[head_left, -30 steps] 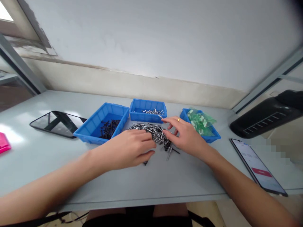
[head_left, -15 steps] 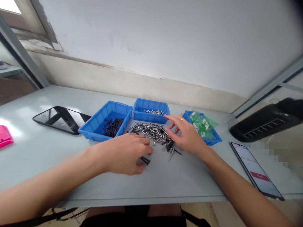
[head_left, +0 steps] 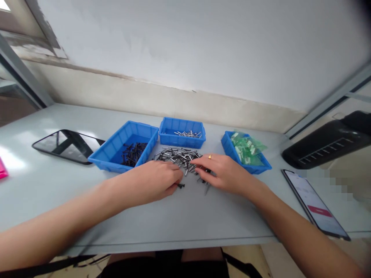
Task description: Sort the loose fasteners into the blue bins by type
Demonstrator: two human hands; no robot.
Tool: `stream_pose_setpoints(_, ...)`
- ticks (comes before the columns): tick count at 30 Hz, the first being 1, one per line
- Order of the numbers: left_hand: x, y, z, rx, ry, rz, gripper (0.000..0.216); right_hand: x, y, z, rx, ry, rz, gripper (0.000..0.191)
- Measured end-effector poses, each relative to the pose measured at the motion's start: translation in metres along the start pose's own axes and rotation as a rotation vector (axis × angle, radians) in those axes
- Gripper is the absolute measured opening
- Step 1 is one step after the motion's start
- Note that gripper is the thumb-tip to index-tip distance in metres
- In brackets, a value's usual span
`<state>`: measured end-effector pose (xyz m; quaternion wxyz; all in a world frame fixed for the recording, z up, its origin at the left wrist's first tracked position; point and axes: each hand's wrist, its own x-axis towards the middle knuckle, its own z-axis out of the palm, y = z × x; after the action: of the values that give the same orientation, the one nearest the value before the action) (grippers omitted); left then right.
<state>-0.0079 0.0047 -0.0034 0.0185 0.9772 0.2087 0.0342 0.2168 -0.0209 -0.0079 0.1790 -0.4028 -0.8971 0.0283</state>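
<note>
A mixed pile of silver pop rivets and black screws [head_left: 176, 155] lies on the table between my hands. My left hand [head_left: 155, 178] is closed at the pile's near left side, and heads of black screws [head_left: 181, 186] stick out from its fingers. On the pile's right side, my right hand [head_left: 224, 173], wearing a ring, reaches in with thumb and fingers apart, touching the pieces. Nothing held shows in it. Black screws [head_left: 131, 154] fill part of the left blue bin [head_left: 106, 158]. Silver rivets [head_left: 189, 134] lie in the back blue bin [head_left: 181, 139].
A blue bin [head_left: 230, 146] with green plastic packets [head_left: 247, 148] stands at the right. Beyond it are a black bottle [head_left: 327, 143] and a phone [head_left: 315, 204]. A dark tablet-like slab [head_left: 68, 146] lies left of the bins, with a pink object [head_left: 2, 170] at the edge.
My right hand has moved left and down into the pile, its fingers closer together. My left hand has closed further around the black screws. The view has shifted slightly.
</note>
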Motion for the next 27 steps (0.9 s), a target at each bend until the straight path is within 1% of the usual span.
stream_pose_setpoints(3, 0.002, -0.003, 0.004, 0.076, 0.034, 0.001, 0.013, 0.0, -0.004, -0.001, 0.003, -0.025, -0.019, 0.023)
stream_pose_setpoints(5, 0.003, -0.004, 0.006, 0.101, 0.075, -0.005, 0.014, 0.0, -0.006, -0.001, -0.001, -0.065, -0.022, 0.023)
stream_pose_setpoints(8, 0.004, -0.005, 0.005, 0.073, 0.182, -0.003, 0.014, 0.0, -0.007, 0.001, -0.017, -0.102, -0.02, 0.023)
stream_pose_setpoints(10, 0.005, -0.003, 0.002, 0.036, 0.265, -0.003, 0.016, 0.0, -0.007, 0.002, -0.021, -0.09, -0.021, 0.022)
stream_pose_setpoints(12, 0.005, -0.001, -0.002, 0.006, 0.326, -0.006, 0.018, 0.0, -0.006, 0.003, -0.017, -0.058, -0.023, 0.021)
stream_pose_setpoints(14, 0.005, 0.0, -0.004, -0.022, 0.353, -0.01, 0.018, 0.0, -0.006, 0.003, -0.012, -0.018, -0.027, 0.02)
stream_pose_setpoints(17, 0.006, 0.001, -0.005, -0.069, 0.362, -0.035, 0.016, -0.001, -0.006, 0.002, -0.013, 0.062, -0.048, 0.018)
stream_pose_setpoints(20, 0.005, 0.001, -0.005, -0.108, 0.368, -0.061, 0.015, -0.003, -0.008, 0.002, -0.013, 0.156, -0.11, 0.019)
stream_pose_setpoints(23, 0.005, 0.001, -0.006, -0.115, 0.38, -0.041, 0.017, -0.003, -0.009, 0.001, -0.015, 0.238, -0.169, 0.018)
stream_pose_setpoints(27, 0.004, 0.0, -0.005, -0.089, 0.404, -0.02, 0.019, -0.003, -0.01, -0.001, -0.041, 0.313, -0.183, 0.016)
